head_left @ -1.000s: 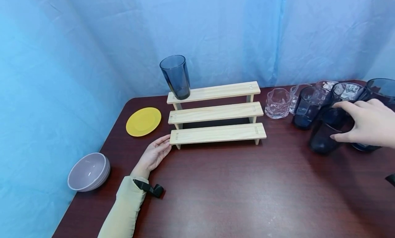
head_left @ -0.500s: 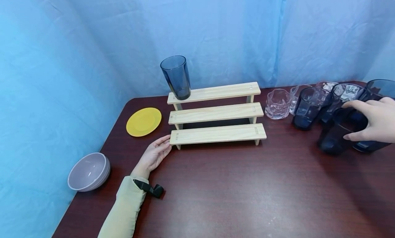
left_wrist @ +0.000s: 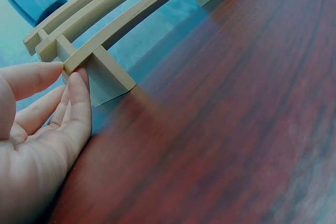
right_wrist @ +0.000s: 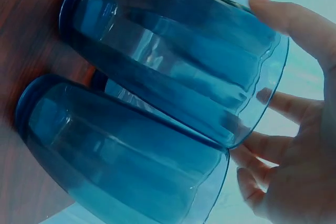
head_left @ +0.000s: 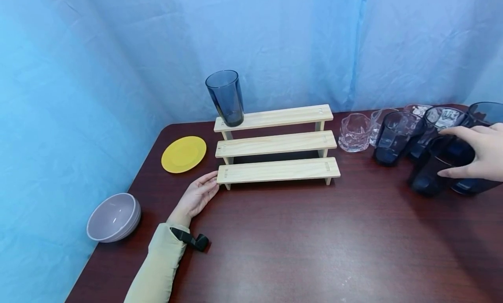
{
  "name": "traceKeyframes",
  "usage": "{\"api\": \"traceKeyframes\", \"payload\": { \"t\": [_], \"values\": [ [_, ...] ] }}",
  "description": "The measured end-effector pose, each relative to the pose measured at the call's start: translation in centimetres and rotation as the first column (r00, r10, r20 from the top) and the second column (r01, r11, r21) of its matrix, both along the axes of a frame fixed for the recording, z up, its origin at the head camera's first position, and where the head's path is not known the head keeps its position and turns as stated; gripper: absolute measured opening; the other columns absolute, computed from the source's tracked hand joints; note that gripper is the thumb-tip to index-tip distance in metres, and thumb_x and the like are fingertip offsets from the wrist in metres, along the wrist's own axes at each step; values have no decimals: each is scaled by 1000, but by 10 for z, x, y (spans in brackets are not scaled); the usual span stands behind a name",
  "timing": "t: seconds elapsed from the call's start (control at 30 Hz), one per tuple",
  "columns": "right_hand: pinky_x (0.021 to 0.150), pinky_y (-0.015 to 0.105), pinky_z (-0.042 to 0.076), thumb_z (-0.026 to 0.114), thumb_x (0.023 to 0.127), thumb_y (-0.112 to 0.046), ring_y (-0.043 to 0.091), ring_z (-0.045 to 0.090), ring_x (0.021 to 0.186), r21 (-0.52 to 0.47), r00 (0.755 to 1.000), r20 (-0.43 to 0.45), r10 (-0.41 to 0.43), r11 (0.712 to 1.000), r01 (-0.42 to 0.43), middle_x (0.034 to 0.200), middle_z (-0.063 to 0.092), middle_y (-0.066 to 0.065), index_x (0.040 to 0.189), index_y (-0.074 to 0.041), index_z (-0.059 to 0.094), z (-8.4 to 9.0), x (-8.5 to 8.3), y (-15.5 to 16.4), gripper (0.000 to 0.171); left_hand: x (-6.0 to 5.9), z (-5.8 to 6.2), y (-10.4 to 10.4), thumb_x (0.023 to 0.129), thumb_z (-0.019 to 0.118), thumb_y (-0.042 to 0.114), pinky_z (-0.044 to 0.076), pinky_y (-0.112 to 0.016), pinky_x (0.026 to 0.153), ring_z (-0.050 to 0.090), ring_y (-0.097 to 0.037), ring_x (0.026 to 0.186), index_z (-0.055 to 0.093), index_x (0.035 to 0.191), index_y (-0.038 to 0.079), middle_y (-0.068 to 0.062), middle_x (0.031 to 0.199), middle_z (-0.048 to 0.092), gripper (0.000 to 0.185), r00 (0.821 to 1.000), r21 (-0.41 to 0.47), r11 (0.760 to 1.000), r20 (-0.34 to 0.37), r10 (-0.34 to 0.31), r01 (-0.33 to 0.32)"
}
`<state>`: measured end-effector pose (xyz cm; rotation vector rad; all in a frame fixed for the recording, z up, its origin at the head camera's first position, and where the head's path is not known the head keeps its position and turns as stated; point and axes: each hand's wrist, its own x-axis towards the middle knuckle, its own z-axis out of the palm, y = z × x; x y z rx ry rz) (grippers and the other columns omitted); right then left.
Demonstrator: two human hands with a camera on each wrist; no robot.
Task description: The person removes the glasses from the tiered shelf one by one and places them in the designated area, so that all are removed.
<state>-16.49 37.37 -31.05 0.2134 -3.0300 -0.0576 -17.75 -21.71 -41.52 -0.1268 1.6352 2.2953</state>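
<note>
My left hand point(head_left: 212, 182) lies flat on the dark wood table point(head_left: 294, 242), straight fingers touching the left end of the bottom step of a pale wooden three-step rack point(head_left: 279, 170). The left wrist view shows the hand point(left_wrist: 65, 77) against that corner of the rack point(left_wrist: 121, 22). A tall dark blue glass point(head_left: 225, 98) stands on the left end of the top step. At the far right my right hand point(head_left: 448, 153) grips a tilted dark blue glass point(head_left: 426, 176) among other glasses. In the right wrist view its fingers point(right_wrist: 304, 30) wrap the rim of the glass point(right_wrist: 173, 56).
More dark blue glasses point(head_left: 393, 137) and clear faceted glasses point(head_left: 355, 132) crowd the table's back right. A yellow plate point(head_left: 184, 153) lies left of the rack. A lilac bowl point(head_left: 114, 218) sits near the table's left edge. A blue curtain backs the table.
My right hand has shifted to the right, and the dark blue glass it holds has gone with it. The left hand has stayed in place at the rack's corner.
</note>
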Motion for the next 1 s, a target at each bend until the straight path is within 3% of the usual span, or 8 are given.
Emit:
{"api": "traceKeyframes", "payload": {
  "t": [0.23, 0.4, 0.5, 0.63, 0.7, 0.8, 0.93, 1.0],
  "values": [
    [91, 61, 31, 87, 53, -40, 49, 44, 103, -72, 982, -174, 74, 994, -88, 112, 50, 36, 120, 4, 50, 7, 0, -19, 87, 0, 0, 1, 97, 38, -8, 50, -15, 83, 61, -2, 91, 18, 147, -8, 6, 106, 61, 54, 1000, 4, 1000, 0, -8, 8],
    [88, 67, 28, 84, 63, -33, 51, 39, 106, -177, 978, -162, 133, 971, -162, 114, 51, 35, 118, 5, 55, 16, 2, -48, 73, -1, 0, 1, 97, 39, -8, 50, -15, 83, 61, -3, 91, 19, 147, -7, 5, 106, 62, 54, 1000, 5, 1000, 5, 3, -3],
    [87, 64, 30, 85, 63, -23, 47, 44, 103, -275, 956, -202, 214, 924, -266, 109, 57, 32, 113, 4, 60, 15, 0, -65, 62, -2, 0, 2, 97, 37, -8, 50, -15, 82, 61, -3, 91, 20, 147, -6, 5, 106, 62, 53, 1000, 5, 1000, 19, 12, -12],
    [86, 53, 35, 83, 62, -14, 39, 52, 99, -382, 902, -306, 305, 828, -410, 104, 64, 24, 109, 2, 64, 12, -7, -91, 54, -2, -1, 2, 97, 38, -8, 50, -15, 83, 61, -2, 90, 21, 147, -6, 5, 106, 62, 53, 1000, 3, 1000, 25, 16, -16],
    [87, 51, 35, 82, 64, -14, 38, 52, 100, -424, 890, -326, 319, 792, -439, 105, 64, 22, 110, 1, 64, 9, -10, -104, 52, -1, -1, 1, 97, 38, -8, 50, -15, 83, 61, -2, 91, 21, 147, -5, 5, 107, 61, 53, 999, 1, 1000, 29, 20, -20],
    [90, 51, 36, 80, 68, -15, 37, 51, 106, -502, 899, -314, 307, 750, -431, 110, 63, 20, 113, -1, 63, 6, -15, -125, 50, -2, 0, 2, 97, 38, -7, 50, -15, 84, 60, -2, 92, 22, 147, -5, 5, 107, 60, 52, 999, -16, 1000, 31, 21, -21],
    [94, 48, 37, 78, 75, -19, 34, 52, 111, -649, 941, -235, 242, 682, -338, 117, 60, 18, 119, -3, 60, 3, -25, -155, 50, -3, 0, 1, 97, 39, -6, 49, -15, 86, 60, -3, 95, 22, 147, -4, 5, 108, 59, 53, 999, -33, 999, 28, 16, -15],
    [94, 47, 39, 76, 78, -22, 32, 52, 113, -726, 961, -176, 214, 631, -273, 121, 59, 18, 124, -4, 56, 3, -31, -169, 53, -3, 0, 0, 97, 40, -6, 49, -16, 86, 60, -3, 96, 22, 147, -4, 5, 108, 59, 53, 1000, -37, 999, 28, 15, -14]
  ]
}}
